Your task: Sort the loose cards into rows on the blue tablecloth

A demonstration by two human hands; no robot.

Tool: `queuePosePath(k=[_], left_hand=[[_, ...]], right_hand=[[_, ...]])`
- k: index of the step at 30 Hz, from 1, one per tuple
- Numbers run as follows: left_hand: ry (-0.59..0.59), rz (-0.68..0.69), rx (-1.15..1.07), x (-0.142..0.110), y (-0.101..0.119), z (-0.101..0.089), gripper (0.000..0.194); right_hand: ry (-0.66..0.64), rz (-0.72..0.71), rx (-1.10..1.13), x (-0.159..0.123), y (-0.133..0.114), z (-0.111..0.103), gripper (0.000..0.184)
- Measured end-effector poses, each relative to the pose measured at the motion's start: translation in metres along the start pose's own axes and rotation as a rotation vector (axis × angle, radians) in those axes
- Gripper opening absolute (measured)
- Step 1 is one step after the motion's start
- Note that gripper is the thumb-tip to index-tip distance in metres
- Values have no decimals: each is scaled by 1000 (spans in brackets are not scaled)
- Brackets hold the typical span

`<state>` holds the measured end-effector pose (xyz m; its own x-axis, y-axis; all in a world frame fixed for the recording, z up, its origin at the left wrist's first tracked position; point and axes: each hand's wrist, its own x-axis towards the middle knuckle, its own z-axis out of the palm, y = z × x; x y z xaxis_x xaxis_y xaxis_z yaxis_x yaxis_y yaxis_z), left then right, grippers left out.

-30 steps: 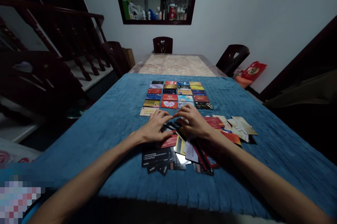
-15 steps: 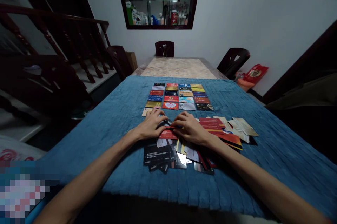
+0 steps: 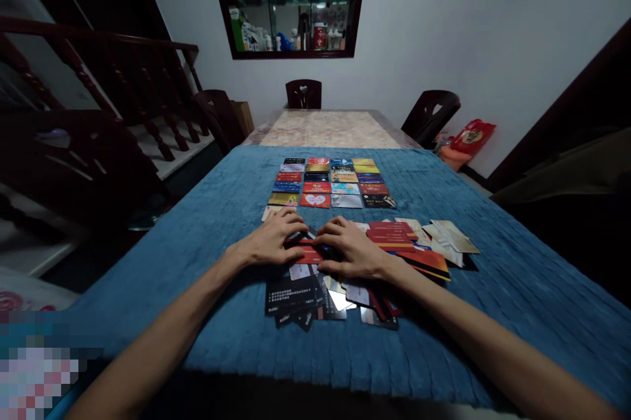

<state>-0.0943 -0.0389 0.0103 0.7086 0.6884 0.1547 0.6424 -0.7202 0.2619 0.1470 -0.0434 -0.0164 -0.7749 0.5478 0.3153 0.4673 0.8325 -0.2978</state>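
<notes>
Both my hands rest low over a loose heap of plastic cards on a blue cloth. My left hand [image 3: 273, 237] lies at the heap's left side, thumb apart from the fingers, its thumb tip on a red card [image 3: 310, 254]. From the other side my right hand [image 3: 351, 249] touches the heap with fingers spread and bent; its palm hides some cards. A pale card [image 3: 267, 213] shows partly behind my left fingers. Nearer me are fanned black cards [image 3: 292, 295] and a silvery card [image 3: 357, 294]. Red cards [image 3: 392, 234] overlap beyond my right wrist.
Beyond my hands, cards lie in neat rows, among them a red card with a white heart [image 3: 315, 200]. Whitish cards [image 3: 444, 239] are scattered at the right. The blue cloth [image 3: 207, 210] covers the near table; chairs [image 3: 304, 94] stand around it.
My right thumb has moved toward me, away from the fingers, and the gap between my hands has widened slightly, showing more of the red card. The whole view has shifted a little.
</notes>
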Motion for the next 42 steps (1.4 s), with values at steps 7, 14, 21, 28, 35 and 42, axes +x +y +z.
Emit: queuePosePath(k=[7,14,21,28,35,42], left_hand=[[-77,18,26,-2,6,-6,51],[-148,-7,64,-4,13,-10,61],[-150,-26,75,-4,16,-11,55],[-110,-9,68,-4,17,-11,38],[-69,41,-34,-4,15,-14,17],[-73,17,-141,-6,6,-16,31]], right_hand=[[4,-24,7,1,-1,-1,36],[21,-27,-43,0,-3,0,38],[59,-28,-41,2,-4,1,33],[85,-32,-3,2,-7,-3,28],[86,-22,-24,2,-6,-3,30],[127,-8,-8,3,2,2,35]])
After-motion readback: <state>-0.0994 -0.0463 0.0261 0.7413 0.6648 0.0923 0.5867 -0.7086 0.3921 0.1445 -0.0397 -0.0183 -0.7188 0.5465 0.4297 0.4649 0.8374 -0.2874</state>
